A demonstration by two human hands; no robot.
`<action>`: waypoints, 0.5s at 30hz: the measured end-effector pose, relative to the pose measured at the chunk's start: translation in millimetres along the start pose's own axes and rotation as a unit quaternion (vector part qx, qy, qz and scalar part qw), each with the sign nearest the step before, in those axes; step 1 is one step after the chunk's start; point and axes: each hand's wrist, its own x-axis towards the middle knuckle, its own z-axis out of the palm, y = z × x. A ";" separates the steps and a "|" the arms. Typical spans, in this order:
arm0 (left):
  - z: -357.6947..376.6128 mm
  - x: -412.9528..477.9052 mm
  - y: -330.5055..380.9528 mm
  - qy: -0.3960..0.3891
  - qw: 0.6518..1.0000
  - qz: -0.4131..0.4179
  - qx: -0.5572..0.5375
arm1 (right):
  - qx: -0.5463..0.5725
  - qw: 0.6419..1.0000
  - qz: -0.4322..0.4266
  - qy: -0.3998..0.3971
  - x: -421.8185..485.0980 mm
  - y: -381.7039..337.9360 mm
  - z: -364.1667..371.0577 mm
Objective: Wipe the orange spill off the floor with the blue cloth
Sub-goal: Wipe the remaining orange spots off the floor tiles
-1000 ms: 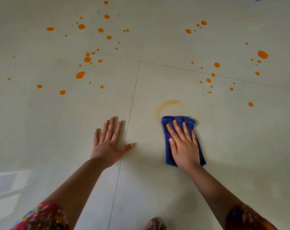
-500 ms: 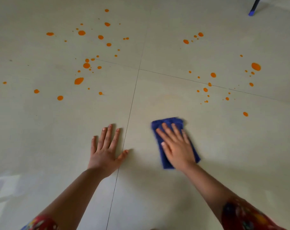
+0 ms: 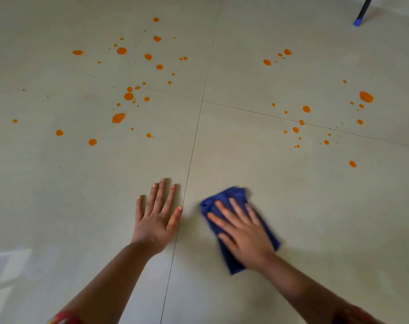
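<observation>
A folded blue cloth point(image 3: 233, 195) lies on the pale tiled floor point(image 3: 315, 218), right of a tile joint. My right hand point(image 3: 243, 232) presses flat on it with straight, spread fingers. My left hand point(image 3: 157, 218) rests palm down on the floor just left of the joint, fingers straight, holding nothing. Orange spill drops are scattered farther away: one cluster at the upper left point(image 3: 128, 97), another at the right point(image 3: 306, 109), with a large drop at the far right point(image 3: 366, 97). The floor right around the cloth shows no orange.
A dark leg with a blue foot point(image 3: 357, 21) stands at the top right corner. Tile joints cross at the middle of the view point(image 3: 202, 101). A bright window reflection lies on the floor at the lower left point(image 3: 9, 265).
My right hand slid the cloth toward me and to the left. The orange arc smear seen a second ago in front of the cloth is gone. My left hand stayed planted.
</observation>
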 end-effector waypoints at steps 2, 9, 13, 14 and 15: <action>-0.5 -0.7 2.3 -0.001 1.000 -0.001 0.012 | -0.017 0.993 0.115 0.011 -2.4 46.7 -2.4; 1.9 0.5 1.8 -0.011 0.999 -0.008 0.037 | 0.053 0.949 0.311 0.006 171.2 78.0 -22.1; 1.2 1.6 1.4 -0.012 0.999 -0.008 0.034 | 0.024 0.993 0.114 0.002 156.6 16.1 -14.5; 1.1 1.3 1.3 -0.012 0.999 -0.007 0.032 | 0.017 0.998 0.057 0.004 128.2 6.3 -11.1; 1.5 0.7 1.9 -0.011 0.999 -0.005 0.031 | 0.014 0.999 0.030 0.001 99.0 6.3 -8.1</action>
